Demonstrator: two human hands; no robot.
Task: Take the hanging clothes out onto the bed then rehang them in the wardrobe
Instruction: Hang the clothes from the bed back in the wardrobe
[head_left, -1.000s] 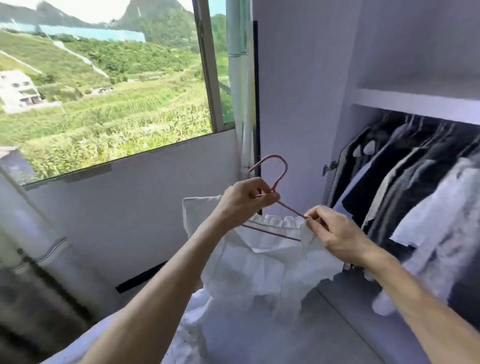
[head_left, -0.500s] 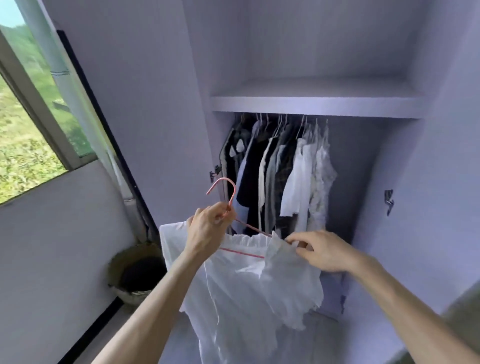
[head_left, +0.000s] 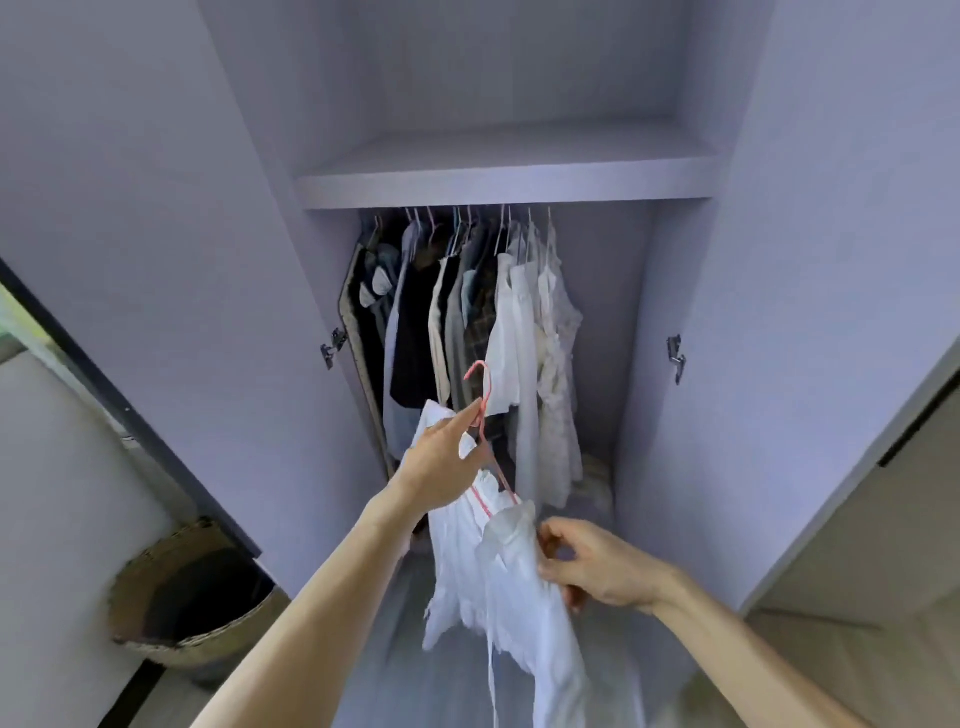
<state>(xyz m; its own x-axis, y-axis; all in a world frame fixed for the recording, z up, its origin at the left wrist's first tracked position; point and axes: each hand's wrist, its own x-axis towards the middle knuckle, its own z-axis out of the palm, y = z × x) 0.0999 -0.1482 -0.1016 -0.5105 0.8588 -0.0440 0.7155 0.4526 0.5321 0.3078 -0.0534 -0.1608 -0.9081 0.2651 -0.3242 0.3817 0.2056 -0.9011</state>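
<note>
While the left hand (head_left: 441, 462) pinches the pink hanger (head_left: 485, 400) by its neck and the right hand (head_left: 597, 566), at five o'clock, grips the white blouse (head_left: 467, 561) draped on it, lift the hook toward twelve o'clock, aiming just right of the hung clothes (head_left: 467, 312), and keep the fabric from slipping.

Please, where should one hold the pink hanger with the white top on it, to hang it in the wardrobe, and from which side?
Hold the hanger at its neck, just under the hook, coming from below and the left, as the left hand does. The hook stands upright and free there, while the top covers most of the arms.
</note>
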